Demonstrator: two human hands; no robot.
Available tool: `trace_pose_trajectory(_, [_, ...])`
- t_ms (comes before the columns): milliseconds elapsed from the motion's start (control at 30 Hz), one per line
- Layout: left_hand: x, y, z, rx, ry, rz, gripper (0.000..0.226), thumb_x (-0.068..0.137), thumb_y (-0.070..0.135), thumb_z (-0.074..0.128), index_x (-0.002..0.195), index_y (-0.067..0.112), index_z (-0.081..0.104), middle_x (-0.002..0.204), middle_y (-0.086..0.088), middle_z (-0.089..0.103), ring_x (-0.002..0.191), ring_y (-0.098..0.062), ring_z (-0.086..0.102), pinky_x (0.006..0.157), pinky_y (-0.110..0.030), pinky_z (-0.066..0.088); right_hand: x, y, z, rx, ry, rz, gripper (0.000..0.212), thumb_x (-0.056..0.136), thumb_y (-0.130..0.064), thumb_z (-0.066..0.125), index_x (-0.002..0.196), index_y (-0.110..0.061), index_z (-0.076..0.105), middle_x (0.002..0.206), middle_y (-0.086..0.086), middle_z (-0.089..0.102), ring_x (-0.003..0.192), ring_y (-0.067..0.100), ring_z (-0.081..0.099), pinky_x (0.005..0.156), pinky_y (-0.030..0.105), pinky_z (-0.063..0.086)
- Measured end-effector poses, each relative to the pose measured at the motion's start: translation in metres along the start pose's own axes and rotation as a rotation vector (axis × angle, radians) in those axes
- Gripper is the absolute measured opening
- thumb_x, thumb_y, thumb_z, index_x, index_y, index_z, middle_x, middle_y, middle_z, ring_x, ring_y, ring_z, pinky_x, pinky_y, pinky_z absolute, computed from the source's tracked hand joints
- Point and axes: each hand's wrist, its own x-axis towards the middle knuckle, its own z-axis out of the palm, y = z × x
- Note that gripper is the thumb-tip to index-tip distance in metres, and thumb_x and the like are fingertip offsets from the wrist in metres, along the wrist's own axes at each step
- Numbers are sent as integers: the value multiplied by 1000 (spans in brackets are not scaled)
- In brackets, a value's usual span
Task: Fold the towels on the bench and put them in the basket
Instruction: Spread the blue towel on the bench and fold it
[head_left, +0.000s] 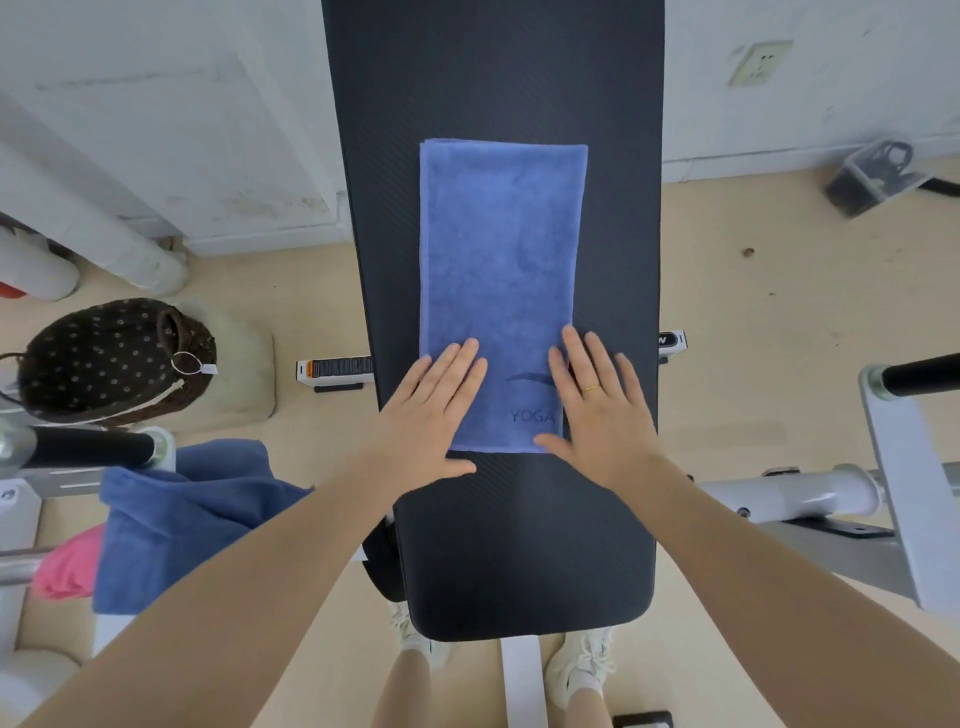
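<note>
Both hands, the left hand (434, 410) and right hand (597, 410), lie flat with fingers spread, gripping nothing, on the folded blue towel's (501, 260) near end atop the black tabletop (519, 545).

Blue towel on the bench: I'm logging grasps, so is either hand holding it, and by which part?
Nothing is gripped. Both hands, left and right, press flat on the near end of the blue terry towel.

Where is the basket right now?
The basket sits on the floor left of the bench, beyond the unfolded blue towel.
</note>
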Motion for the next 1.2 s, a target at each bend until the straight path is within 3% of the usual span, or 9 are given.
trace_pose_trajectory(133, [-7, 22, 4, -42, 162, 102, 60, 55, 39, 83, 103, 9, 65, 115, -10, 56, 105, -24, 50, 93, -36, 39, -2, -24, 0, 11, 189, -257, 34, 62, -25, 77, 89, -12, 60, 107, 10, 62, 91, 28, 61, 69, 34, 50])
trace_pose_trajectory(200, [-10, 23, 7, -58, 120, 78, 49, 53, 37, 86, 92, 14, 68, 105, -7, 62, 94, -22, 61, 82, -34, 51, -6, -29, 0, 62, 85, -42, 30, 61, -19, 80, 80, -12, 58, 86, 8, 62, 69, 27, 60, 59, 33, 46])
trace_pose_trajectory(300, [-15, 21, 15, -79, 53, 31, 48, 55, 37, 85, 94, 15, 69, 107, -9, 65, 96, -25, 65, 80, -35, 55, -11, -24, -2, 402, -113, 540, 32, 85, -29, 63, 105, -10, 48, 100, 8, 59, 87, 31, 60, 77, 39, 41])
trace_pose_trajectory(433, [-16, 30, 17, -122, 59, -47, 50, 58, 39, 82, 98, 14, 66, 109, -10, 64, 97, -27, 64, 81, -37, 54, -15, -26, -5, 936, -139, 814, 44, 86, -28, 63, 118, -9, 40, 103, 6, 61, 90, 23, 58, 74, 32, 42])
trace_pose_trajectory(600, [-13, 41, 12, -151, 9, -130, 76, 57, 50, 80, 116, 8, 58, 109, -12, 63, 97, -30, 63, 82, -39, 54, -6, -47, -16, 1229, -231, 878, 46, 87, -14, 61, 124, -7, 34, 89, 0, 55, 75, 11, 52, 58, 20, 39])
trace_pose_trajectory(800, [-9, 42, -2, -161, -90, -177, 77, 54, 51, 83, 117, 12, 62, 112, -12, 62, 99, -31, 63, 78, -42, 55, 1, -59, -37, 1673, -72, 1094, 28, 90, -3, 54, 107, -14, 35, 89, 6, 56, 71, 15, 58, 65, 25, 54])
trace_pose_trajectory(933, [-12, 45, -24, -251, -157, -259, 55, 79, 28, 71, 127, 10, 52, 128, -11, 52, 111, -30, 58, 100, -42, 42, -15, -49, -58, 1733, -190, 1024, 12, 93, -7, 51, 90, -18, 48, 91, 7, 53, 59, 15, 52, 63, 28, 52])
trace_pose_trajectory(1033, [-12, 44, -43, -327, -167, -256, 29, 80, 12, 68, 108, 9, 61, 105, -7, 62, 83, -27, 65, 76, -34, 54, -26, -40, -71, 1698, -262, 1015, 9, 92, -9, 55, 85, -15, 56, 90, 9, 56, 61, 17, 55, 66, 27, 54])
trace_pose_trajectory(1200, [-26, 38, -69, -423, -393, -220, 11, 93, 16, 41, 104, 18, 45, 95, -3, 56, 81, -24, 55, 73, -33, 45, -44, -27, -85, 1635, -377, 1021, 19, 89, -1, 49, 95, -13, 63, 90, 9, 63, 74, 19, 61, 73, 28, 54])
